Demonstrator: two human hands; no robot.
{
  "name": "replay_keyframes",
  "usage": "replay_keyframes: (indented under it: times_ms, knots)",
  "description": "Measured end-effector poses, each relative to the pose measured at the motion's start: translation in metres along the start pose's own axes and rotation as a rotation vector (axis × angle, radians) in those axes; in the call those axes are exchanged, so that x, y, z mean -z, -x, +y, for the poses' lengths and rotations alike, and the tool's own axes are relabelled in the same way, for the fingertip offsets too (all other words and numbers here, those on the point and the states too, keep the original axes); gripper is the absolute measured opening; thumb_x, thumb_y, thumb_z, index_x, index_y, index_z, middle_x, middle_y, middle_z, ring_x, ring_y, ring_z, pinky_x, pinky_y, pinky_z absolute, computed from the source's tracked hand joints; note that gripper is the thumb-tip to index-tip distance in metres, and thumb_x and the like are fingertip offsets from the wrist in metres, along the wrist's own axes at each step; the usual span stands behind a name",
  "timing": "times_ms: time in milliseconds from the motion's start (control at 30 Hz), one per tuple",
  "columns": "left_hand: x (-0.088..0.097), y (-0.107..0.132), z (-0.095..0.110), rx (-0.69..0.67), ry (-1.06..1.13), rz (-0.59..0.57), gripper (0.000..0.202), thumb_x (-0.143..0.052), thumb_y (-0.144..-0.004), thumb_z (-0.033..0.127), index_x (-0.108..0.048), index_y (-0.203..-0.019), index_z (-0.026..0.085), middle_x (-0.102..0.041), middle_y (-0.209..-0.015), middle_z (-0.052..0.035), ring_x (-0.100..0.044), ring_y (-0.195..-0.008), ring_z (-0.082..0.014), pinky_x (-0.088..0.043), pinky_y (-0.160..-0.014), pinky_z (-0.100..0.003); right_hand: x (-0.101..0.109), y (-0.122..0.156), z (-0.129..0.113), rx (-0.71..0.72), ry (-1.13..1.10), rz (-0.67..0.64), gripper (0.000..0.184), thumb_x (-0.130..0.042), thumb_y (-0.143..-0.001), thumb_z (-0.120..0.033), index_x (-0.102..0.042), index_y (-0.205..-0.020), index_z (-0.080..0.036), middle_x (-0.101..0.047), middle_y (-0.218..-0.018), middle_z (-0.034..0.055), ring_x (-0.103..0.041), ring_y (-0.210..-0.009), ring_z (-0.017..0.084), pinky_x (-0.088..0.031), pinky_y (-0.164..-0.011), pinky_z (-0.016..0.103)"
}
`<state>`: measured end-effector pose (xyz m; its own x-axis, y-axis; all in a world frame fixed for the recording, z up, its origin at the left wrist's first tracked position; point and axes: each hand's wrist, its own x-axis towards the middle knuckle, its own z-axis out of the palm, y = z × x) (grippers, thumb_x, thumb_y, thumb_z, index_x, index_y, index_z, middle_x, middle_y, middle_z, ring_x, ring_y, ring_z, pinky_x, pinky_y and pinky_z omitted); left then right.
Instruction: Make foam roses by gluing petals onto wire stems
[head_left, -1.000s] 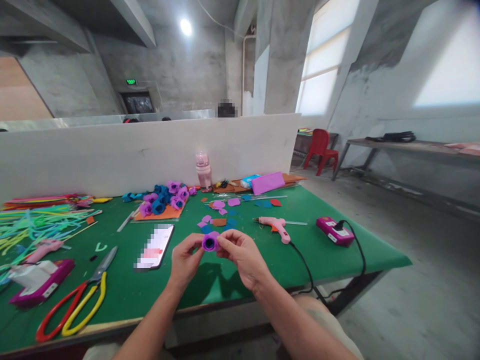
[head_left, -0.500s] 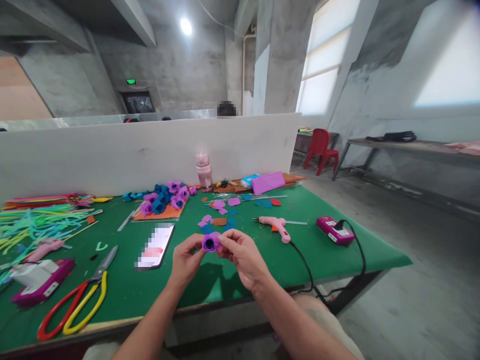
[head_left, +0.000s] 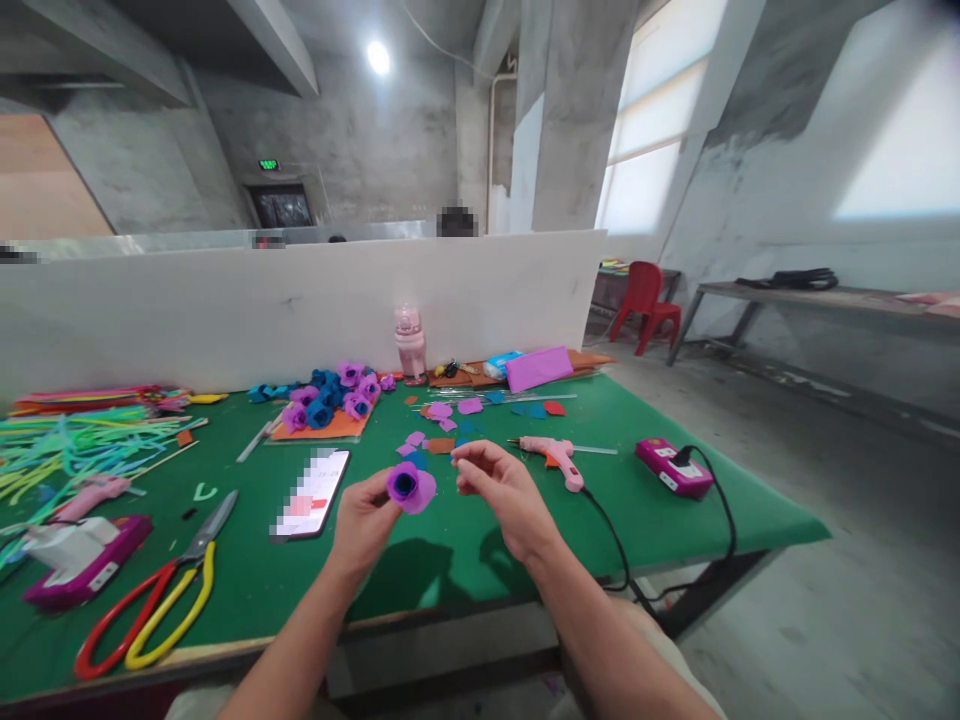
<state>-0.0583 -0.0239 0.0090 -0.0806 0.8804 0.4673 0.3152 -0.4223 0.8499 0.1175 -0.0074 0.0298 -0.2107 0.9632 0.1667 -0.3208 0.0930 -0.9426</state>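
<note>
A purple paper flower (head_left: 421, 489) with a dark blue centre is pinched in my left hand (head_left: 367, 515), its opening facing me. To the right, my right hand (head_left: 499, 490) is off the flower, fingers loosely curled, thumb and forefinger slightly apart, with nothing visible between them. Just beyond both hands lie loose petals, among them a purple petal (head_left: 470, 405), a blue piece (head_left: 466, 427) and a brown piece (head_left: 440, 446). A pink glue gun (head_left: 551, 455) rests on its side right of my right hand.
On the green table (head_left: 262, 585) lie a phone (head_left: 311, 495), large scissors (head_left: 180, 580) and finished purple and blue flowers (head_left: 322, 390). Magenta power blocks (head_left: 673, 468) sit at both sides, with a cord off the right edge. A pink bottle (head_left: 410, 345) stands by the white partition (head_left: 300, 310).
My right hand has let go of the flower and moved right. The left hand still holds the flower, now slightly left and turned, with a wide petal spread on its right side.
</note>
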Motion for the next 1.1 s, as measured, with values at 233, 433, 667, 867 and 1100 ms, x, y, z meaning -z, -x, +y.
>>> replay_keyframes:
  times_ms: [233,433,667,867,1100]
  knots:
    - [-0.003,0.006,-0.002,0.168,0.200,-0.234,0.018,-0.067,-0.069,0.030,-0.071,-0.076,0.013,-0.067,-0.067,-0.0054,-0.057,-0.059,-0.0149,-0.048,-0.057,-0.027,-0.007,0.009,0.000,0.328,0.483,-0.217,0.027,-0.069,-0.069,-0.024,-0.068,-0.096,-0.026,-0.058,-0.088,0.0023,-0.052,-0.077,0.015,-0.043,-0.071,0.028]
    - [-0.012,0.008,-0.003,0.190,0.274,-0.252,0.024,-0.063,-0.074,0.033,-0.066,-0.061,0.012,-0.062,-0.057,-0.0039,-0.057,-0.058,-0.0146,-0.046,-0.060,-0.027,-0.012,0.009,0.006,0.360,0.488,-0.118,0.013,-0.065,-0.071,-0.021,-0.071,-0.082,-0.025,-0.058,-0.081,0.0024,-0.055,-0.074,0.015,-0.044,-0.067,0.027]
    - [-0.023,0.012,0.004,0.272,0.456,-0.185,0.031,-0.069,-0.068,0.034,-0.060,-0.088,0.013,-0.062,-0.068,-0.0030,-0.056,-0.057,-0.0141,-0.048,-0.057,-0.029,-0.013,0.008,0.009,0.412,0.486,-0.014,0.012,-0.064,-0.070,-0.018,-0.068,-0.081,-0.023,-0.059,-0.085,0.0029,-0.055,-0.074,0.015,-0.045,-0.070,0.028]
    - [-0.025,0.014,0.005,0.151,0.355,-0.084,0.030,-0.068,-0.069,0.032,-0.054,-0.091,0.016,-0.060,-0.070,-0.0002,-0.056,-0.059,-0.0131,-0.049,-0.057,-0.027,-0.013,0.009,0.010,0.374,0.466,-0.019,0.009,-0.066,-0.070,-0.025,-0.067,-0.079,-0.024,-0.061,-0.081,0.0020,-0.054,-0.073,0.016,-0.044,-0.068,0.027]
    - [-0.019,0.016,-0.002,-0.009,-0.041,0.041,0.021,-0.059,-0.077,0.032,-0.061,-0.092,0.017,-0.067,-0.077,-0.0030,-0.061,-0.066,-0.0161,-0.049,-0.061,-0.025,-0.013,0.008,0.013,0.277,0.435,-0.049,0.017,-0.065,-0.070,-0.026,-0.061,-0.087,-0.021,-0.061,-0.082,0.0014,-0.054,-0.069,0.014,-0.045,-0.067,0.027]
